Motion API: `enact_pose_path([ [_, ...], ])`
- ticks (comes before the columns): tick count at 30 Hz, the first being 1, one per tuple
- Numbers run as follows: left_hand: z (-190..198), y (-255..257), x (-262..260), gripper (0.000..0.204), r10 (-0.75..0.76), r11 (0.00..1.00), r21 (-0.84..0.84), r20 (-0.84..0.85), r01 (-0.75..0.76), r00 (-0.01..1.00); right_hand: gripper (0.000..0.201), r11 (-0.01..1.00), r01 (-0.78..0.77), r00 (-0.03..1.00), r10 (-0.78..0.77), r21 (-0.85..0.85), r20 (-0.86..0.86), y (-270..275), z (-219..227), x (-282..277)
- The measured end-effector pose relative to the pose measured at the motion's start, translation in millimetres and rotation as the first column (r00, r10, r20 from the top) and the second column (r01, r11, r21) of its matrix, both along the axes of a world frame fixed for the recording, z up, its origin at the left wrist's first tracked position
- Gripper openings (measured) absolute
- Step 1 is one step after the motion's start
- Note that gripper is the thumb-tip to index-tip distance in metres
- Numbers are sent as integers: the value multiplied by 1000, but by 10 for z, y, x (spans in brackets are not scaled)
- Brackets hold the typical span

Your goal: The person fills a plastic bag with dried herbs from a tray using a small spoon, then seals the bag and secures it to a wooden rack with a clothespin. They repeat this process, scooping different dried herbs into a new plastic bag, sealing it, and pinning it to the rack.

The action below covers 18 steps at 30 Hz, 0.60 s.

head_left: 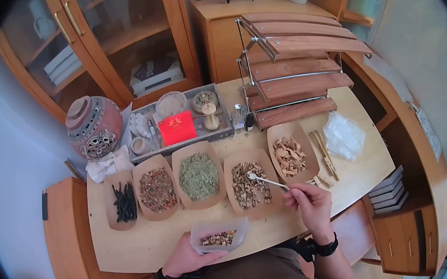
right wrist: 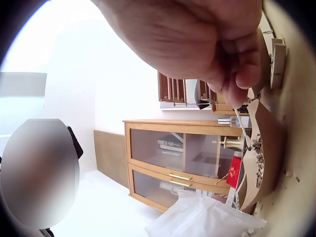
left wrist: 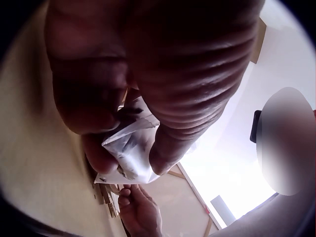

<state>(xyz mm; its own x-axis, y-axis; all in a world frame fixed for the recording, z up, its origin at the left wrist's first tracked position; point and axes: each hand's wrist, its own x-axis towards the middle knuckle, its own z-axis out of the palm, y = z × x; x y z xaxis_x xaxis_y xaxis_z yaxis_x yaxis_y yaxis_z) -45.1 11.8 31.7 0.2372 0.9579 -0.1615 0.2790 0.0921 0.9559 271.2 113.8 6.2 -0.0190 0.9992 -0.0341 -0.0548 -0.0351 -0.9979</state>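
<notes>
A small translucent bag [head_left: 234,242] with chopped dried pieces inside is held by the left hand [head_left: 188,257] at the table's front edge; in the left wrist view the thumb and fingers of the left hand [left wrist: 148,74] pinch the bag [left wrist: 136,158]. The right hand [head_left: 310,204] pinches the handle of a thin spoon [head_left: 268,181], its bowl over the paper tray of brown and pale pieces [head_left: 251,189]. In the right wrist view, the spoon [right wrist: 242,126] extends from the fingertips of the right hand [right wrist: 212,49].
Paper trays hold dark strips [head_left: 125,203], reddish mix [head_left: 157,190], green herb [head_left: 199,176] and wood chips [head_left: 289,157]. Behind stand a grey tray [head_left: 218,134] with a red packet [head_left: 178,128], a wooden slatted rack [head_left: 297,71] and a patterned jar [head_left: 94,127]. Plastic bags [head_left: 344,135] and wooden tongs [head_left: 325,154] lie right.
</notes>
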Motion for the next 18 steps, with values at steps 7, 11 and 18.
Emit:
enact_pose_path([
  [7, 58, 137, -63, 53, -21, 995, 96, -10, 22, 1000, 17, 999, -5, 1000, 6, 52, -27, 44, 84, 129],
  [11, 63, 109, -60, 52, -24, 998, 61, 17, 23, 1000, 16, 996, -57, 998, 54, 68, 44, 12, 174, 172],
  [18, -126, -7, -139, 52, -9, 1000, 19, 58, 8, 998, 14, 983, -107, 879, 23, 149, 477, -145, 475, 150],
])
